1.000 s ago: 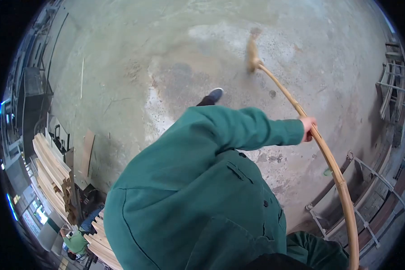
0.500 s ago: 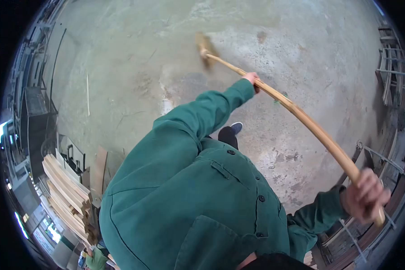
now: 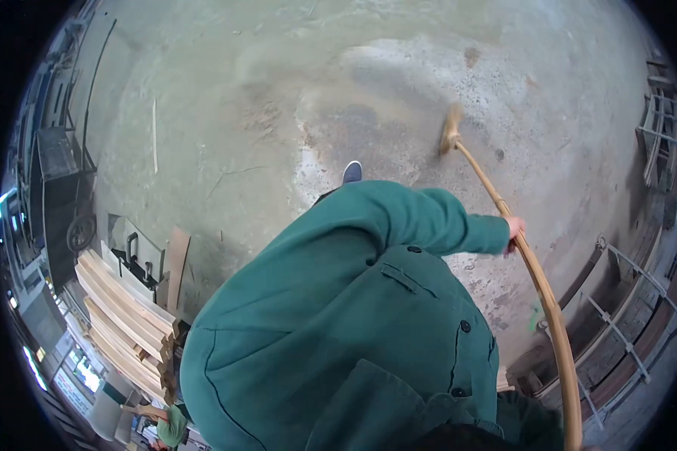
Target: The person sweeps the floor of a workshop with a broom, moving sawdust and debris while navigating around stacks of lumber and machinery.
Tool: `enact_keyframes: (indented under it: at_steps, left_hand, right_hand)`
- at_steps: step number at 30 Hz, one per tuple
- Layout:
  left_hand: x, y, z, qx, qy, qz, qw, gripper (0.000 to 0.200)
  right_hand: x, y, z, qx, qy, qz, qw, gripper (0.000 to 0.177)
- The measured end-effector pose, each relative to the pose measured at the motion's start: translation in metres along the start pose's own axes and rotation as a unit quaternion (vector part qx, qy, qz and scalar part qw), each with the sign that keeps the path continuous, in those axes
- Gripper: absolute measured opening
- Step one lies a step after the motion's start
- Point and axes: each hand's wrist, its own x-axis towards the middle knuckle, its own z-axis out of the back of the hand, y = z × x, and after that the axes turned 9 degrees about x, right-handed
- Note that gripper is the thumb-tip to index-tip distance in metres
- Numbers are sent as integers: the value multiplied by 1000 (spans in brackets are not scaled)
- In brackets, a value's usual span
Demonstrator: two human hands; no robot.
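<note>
My left hand (image 3: 515, 234) is closed around the middle of a long wooden broom handle (image 3: 543, 293), with the green-sleeved arm stretched across my body to the right. The broom head (image 3: 450, 131) rests on the concrete floor ahead, slightly blurred. From there the handle runs down past my right side to the bottom edge of the view. My right hand is out of sight; only its dark sleeve (image 3: 530, 421) shows at the lower right, beside the handle.
Stacked wooden boards (image 3: 120, 323) stand at the lower left, near a dark metal cabinet (image 3: 59, 195). A thin strip (image 3: 155, 137) lies on the floor. Metal racks (image 3: 624, 323) line the right side. Another person (image 3: 171, 427) is at the bottom left. My shoe (image 3: 352, 172) shows ahead.
The broom head has swept right and slightly nearer. My left hand has moved right and down with the handle, and my right hand has dropped out of view.
</note>
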Motion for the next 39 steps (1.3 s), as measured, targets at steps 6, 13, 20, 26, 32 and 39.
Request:
enact_keyframes:
  at_steps: [6, 13, 20, 26, 32, 39]
  left_hand:
    - [-109, -62, 113, -105, -116, -74, 985, 14]
    - [-174, -133, 247, -135, -268, -132, 945, 13]
    - [-183, -86, 151, -101, -199, -210, 952, 12]
    - [-186, -120, 213, -141, -220, -164, 951, 13]
    - [-178, -131, 124, -170, -171, -191, 951, 9]
    - [-100, -189, -20, -53, 15, -111, 992, 9]
  right_hand:
    - [13, -72, -26, 201, -18, -6, 979, 18]
    - [9, -168, -63, 204, -247, -16, 947, 20]
    - [16, -79, -5, 241, -40, 70, 967, 15]
    - [43, -133, -37, 247, -82, 38, 965, 16]
    - [22, -89, 43, 258, -117, 35, 958, 16]
    - [64, -46, 76, 88, 14, 74, 993, 21]
